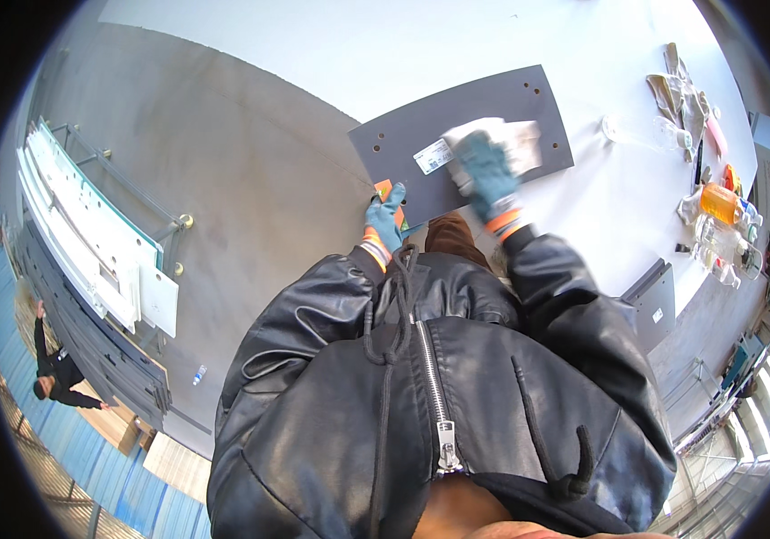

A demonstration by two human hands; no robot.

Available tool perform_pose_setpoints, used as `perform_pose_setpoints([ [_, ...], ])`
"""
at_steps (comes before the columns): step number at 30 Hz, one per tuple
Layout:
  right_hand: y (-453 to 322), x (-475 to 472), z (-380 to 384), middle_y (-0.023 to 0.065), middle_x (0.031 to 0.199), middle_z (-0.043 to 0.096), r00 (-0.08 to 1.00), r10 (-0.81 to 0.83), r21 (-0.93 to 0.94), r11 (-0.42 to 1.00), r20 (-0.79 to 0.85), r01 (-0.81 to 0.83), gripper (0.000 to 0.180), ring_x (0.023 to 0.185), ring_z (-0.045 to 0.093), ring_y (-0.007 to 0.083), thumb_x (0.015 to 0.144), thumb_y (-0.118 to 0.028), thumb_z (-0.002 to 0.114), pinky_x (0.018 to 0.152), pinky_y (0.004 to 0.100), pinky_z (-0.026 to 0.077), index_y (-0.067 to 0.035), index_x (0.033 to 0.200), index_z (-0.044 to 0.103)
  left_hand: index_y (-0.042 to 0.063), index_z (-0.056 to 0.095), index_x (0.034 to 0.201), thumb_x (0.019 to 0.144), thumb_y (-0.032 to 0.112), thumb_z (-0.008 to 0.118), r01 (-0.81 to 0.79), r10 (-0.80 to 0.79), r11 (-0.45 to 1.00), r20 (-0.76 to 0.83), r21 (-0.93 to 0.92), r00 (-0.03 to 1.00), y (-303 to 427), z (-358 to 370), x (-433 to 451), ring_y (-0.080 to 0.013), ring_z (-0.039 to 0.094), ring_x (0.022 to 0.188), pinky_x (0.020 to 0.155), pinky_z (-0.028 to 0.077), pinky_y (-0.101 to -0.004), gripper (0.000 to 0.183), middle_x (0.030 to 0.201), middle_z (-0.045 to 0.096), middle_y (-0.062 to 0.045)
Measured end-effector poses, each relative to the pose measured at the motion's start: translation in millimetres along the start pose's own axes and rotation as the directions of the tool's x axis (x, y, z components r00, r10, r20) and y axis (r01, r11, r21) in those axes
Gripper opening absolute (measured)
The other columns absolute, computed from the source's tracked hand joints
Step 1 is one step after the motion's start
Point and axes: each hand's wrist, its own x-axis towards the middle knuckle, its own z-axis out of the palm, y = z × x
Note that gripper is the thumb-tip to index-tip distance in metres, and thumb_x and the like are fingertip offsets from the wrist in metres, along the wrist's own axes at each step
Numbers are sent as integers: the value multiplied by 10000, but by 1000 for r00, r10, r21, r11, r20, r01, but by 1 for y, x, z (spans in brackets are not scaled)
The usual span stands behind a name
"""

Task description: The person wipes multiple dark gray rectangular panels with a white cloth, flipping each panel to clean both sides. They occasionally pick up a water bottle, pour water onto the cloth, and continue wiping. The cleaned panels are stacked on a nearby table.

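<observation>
A dark grey panel point(479, 101) with drilled holes and a curved far edge lies at a slant over the edge of the white table in front of me. A white label point(433, 156) bearing writing is stuck on its face. My right hand point(486, 168), in a teal knitted glove, presses a white cloth point(525, 145) on the panel, right of the label. My left hand point(385, 214), gloved alike, grips the panel's near left corner, where an orange strip point(383, 189) shows beside the fingers.
Clear bottles point(638, 129), a bottle of orange liquid point(720, 203) and crumpled gloves point(681, 94) lie at the table's right. More grey panels point(651, 300) stand below them. At left are a rack of white panels point(88, 222), a small bottle point(200, 374) and another person point(58, 377).
</observation>
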Motion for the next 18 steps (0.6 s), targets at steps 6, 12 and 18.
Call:
perform_pose_setpoints([
  [6,-92,9,-2,134,1346,598,963,-263,722,678,63,138,512,1235,576,313,762,-72,669,1083,458,426,-121,1271,649,68,469,1431,874,852,241,283,-239,958,429,-40,871,43,-7,-14,-310,522,1261,1067,410,-511,988,1390,538,-134],
  [12,-2,-3,-78,45,1104,692,865,489,934,242,116,-263,279,970,626,124,954,-150,666,885,289,517,-46,1213,670,83,454,1447,879,792,426,106,-52,978,285,-178,957,63,3,14,-342,473,1314,1110,361,-529,909,1430,509,-124],
  [18,117,-30,-89,115,1246,659,748,591,638,708,-301,-302,312,1134,620,202,958,-98,602,995,319,473,-42,1263,633,87,580,1291,921,531,647,31,-32,1000,152,4,988,74,-1,68,-265,639,1083,910,534,-442,581,1230,646,-76],
])
